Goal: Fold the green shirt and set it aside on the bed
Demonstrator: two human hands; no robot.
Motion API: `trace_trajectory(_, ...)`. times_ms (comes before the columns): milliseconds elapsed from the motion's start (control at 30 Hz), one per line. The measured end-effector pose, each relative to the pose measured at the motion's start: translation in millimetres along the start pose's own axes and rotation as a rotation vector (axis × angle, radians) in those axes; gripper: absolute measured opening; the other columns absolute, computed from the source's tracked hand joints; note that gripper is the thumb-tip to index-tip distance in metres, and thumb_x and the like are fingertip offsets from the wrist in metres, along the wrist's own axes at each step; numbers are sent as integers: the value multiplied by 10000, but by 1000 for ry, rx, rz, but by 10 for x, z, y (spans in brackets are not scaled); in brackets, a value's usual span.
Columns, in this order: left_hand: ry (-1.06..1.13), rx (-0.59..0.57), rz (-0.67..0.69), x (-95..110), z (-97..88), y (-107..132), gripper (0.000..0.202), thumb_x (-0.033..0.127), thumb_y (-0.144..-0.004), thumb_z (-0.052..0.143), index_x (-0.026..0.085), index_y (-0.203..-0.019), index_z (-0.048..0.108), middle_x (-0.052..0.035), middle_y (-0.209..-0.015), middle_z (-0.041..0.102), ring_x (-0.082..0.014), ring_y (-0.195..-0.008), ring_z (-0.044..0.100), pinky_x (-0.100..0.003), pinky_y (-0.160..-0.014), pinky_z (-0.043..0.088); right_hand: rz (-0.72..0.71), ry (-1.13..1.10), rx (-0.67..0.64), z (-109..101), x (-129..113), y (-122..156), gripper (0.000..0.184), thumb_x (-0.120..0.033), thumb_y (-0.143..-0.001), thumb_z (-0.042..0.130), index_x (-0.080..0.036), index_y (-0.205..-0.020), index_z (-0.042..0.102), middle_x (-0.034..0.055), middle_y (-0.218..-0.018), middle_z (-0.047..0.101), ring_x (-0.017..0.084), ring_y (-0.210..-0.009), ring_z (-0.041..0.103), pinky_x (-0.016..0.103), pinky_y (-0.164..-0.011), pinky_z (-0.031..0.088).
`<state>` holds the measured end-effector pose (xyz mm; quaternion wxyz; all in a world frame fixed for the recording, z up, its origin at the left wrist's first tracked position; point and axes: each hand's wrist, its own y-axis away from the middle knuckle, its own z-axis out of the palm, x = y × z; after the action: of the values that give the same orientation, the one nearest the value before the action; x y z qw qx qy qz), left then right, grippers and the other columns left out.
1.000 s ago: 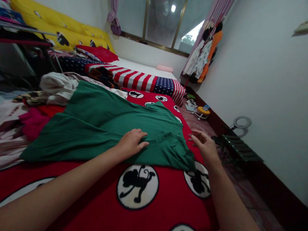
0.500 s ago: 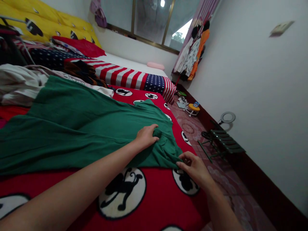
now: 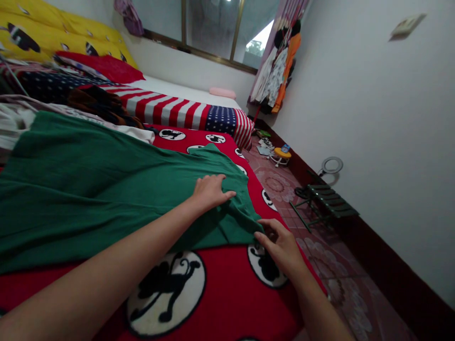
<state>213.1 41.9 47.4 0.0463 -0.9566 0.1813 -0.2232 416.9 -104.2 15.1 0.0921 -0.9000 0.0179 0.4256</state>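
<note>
A green garment, smooth and long, lies spread over a red blanket with round monkey pictures. My left hand rests on the garment near its right end, thumb and fingers apart, with nothing pinched. At the garment's lower right corner, my right hand grips the cloth edge between thumb and fingertips. Small creases run between the two hands. The garment's left end passes out of view.
Other clothes lie heaped beyond the garment. A stars-and-stripes bed cover is behind. On the tiled floor to the right stand a dark folding stool, a ring light and a small yellow stool.
My left hand has let go of the bunched cloth and opened over it. The cloth beneath lies flatter. My right hand stays at the corner, while the view has shifted slightly right.
</note>
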Motion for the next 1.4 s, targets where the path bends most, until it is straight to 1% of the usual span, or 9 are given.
trace_trajectory(100,-111,-76,109,142,44,-124,547,551,-725,665,204,-1147,637,-137,-1103,682,-344,-1069,593,-456,-899,428,-57,75,11,19,26,-12,168,-344,-812,626,-204,-901,652,32,-874,612,177,-771,575,298,-708,441)
trace_trajectory(233,-92,-218,154,175,84,-256,385,436,-657,770,241,-983,704,-77,-1040,711,-289,-1026,619,-345,-838,447,-108,75,63,73,59,21,172,-352,-841,605,-202,-757,606,28,-848,564,167,-760,545,284,-692,415)
trace_trajectory(300,1,-147,148,150,89,-294,315,414,-697,735,239,-958,707,-54,-1004,714,-251,-971,631,-297,-772,453,-118,55,122,98,68,45,263,-378,-858,585,-200,-668,555,31,-841,546,165,-767,539,281,-695,407)
trace_trajectory(433,131,173,114,105,137,-307,273,406,-788,651,204,-967,691,-53,-985,684,-218,-919,615,-295,-764,446,-85,59,228,129,79,55,366,-396,-892,525,-205,-581,488,31,-799,526,155,-716,525,278,-654,395)
trace_trajectory(567,111,266,164,78,186,-234,311,358,-771,693,220,-1048,665,-65,-1073,623,-239,-1040,561,-343,-869,427,-76,164,300,144,99,31,323,-355,-848,575,-218,-577,465,21,-730,516,156,-648,508,286,-610,392)
trace_trajectory(667,139,309,220,-6,111,-88,281,298,-798,669,219,-1067,650,-62,-1119,597,-233,-1073,542,-352,-905,419,-74,197,324,148,117,27,163,-320,-813,606,-217,-710,533,16,-744,531,157,-626,513,291,-609,415)
trace_trajectory(767,185,231,322,-166,-57,199,127,210,-846,586,203,-937,675,-42,-1011,634,-191,-972,579,-304,-858,437,-82,204,325,142,124,36,100,-299,-811,602,-207,-824,564,27,-808,554,155,-639,526,297,-644,442)
trace_trajectory(1067,-35,-98,525,-668,-348,1335,105,308,-857,613,224,-876,673,-26,-887,640,-157,-829,574,-267,-736,423,-76,424,269,69,13,164,304,-525,-791,624,-234,-751,546,8,-733,592,170,-638,551,288,-587,381)
trace_trajectory(1400,-143,-91,535,-745,-419,1398,230,151,-919,440,201,-869,659,-33,-851,610,-142,-784,568,-229,-674,400,-1,286,44,-162,222,24,204,-432,-780,596,-238,-726,628,14,-707,674,201,-667,625,293,-608,419)
